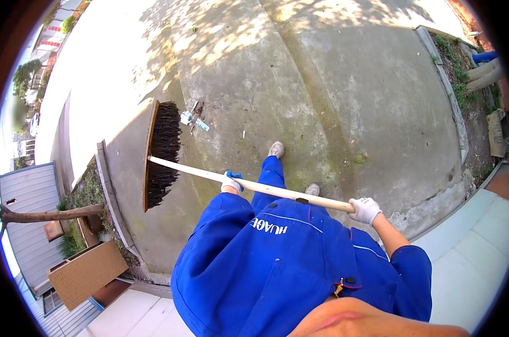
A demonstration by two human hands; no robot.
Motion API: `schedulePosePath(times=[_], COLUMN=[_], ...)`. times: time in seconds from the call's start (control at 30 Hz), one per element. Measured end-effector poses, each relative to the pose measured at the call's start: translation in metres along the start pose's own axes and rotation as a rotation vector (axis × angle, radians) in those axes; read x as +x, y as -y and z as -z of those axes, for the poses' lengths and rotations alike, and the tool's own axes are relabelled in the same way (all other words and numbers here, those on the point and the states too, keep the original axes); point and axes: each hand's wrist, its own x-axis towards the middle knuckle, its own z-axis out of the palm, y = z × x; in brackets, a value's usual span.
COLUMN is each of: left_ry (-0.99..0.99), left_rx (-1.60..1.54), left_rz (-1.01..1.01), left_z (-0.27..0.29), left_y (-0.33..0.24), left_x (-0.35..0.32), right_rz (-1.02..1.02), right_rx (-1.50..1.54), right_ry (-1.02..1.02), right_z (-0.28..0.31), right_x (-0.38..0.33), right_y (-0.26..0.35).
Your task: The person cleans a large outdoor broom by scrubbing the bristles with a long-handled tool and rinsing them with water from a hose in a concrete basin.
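A push broom with a pale wooden handle (266, 190) lies across the front of my body, its wide dark-bristled head (163, 154) out to the left. My left hand (232, 182), in a white and blue work glove, is closed round the middle of the handle. Near the handle's right end, my gloved right hand (365, 210) grips it. Just beyond the bristles is a small heap of litter (195, 117) with light blue and white scraps and brown bits. One small white scrap (244, 134) lies apart, to the right of the heap.
Stained concrete ground (378, 101) stretches ahead, with a shallow groove running away from me. Curbs with planting strips edge both sides. A tree trunk (58, 214) and a brown box (89, 273) stand at the left. Another trunk (485, 74) is at the far right.
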Motion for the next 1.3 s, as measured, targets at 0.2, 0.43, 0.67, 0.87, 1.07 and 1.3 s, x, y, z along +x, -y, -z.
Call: schedulePosePath(times=[0.2,0.43,0.67,0.87,1.07,1.3], left_ry=[0.295,0.296,0.430,0.578,0.670,0.666], left_rx=[0.126,0.778,0.761,0.942,1.153,1.218], left_rz=[-0.098,0.132,0.254,0.316,0.403,0.532], left_z=[-0.135,-0.191,-0.309,-0.511,-0.634,-0.696], left_y=[-0.176,-0.077,0.110,0.355,0.637,0.927], left_x=[0.053,0.118,0.078,-0.043,-0.188,-0.308], right_rz=[0.230,0.244,-0.034,-0.083,-0.173,-0.330], right_rx=[0.063,-0.128,-0.093,0.046,-0.012,-0.143], right_ry=[-0.265,-0.327,-0.531,-0.457,-0.354,-0.270], right_z=[0.233,0.309,0.312,0.313,0.355,0.355], right_x=[0.062,0.124,0.018,-0.045,-0.184,-0.317], right_y=[0.119,0.104,-0.039,-0.216,-0.428,-0.644])
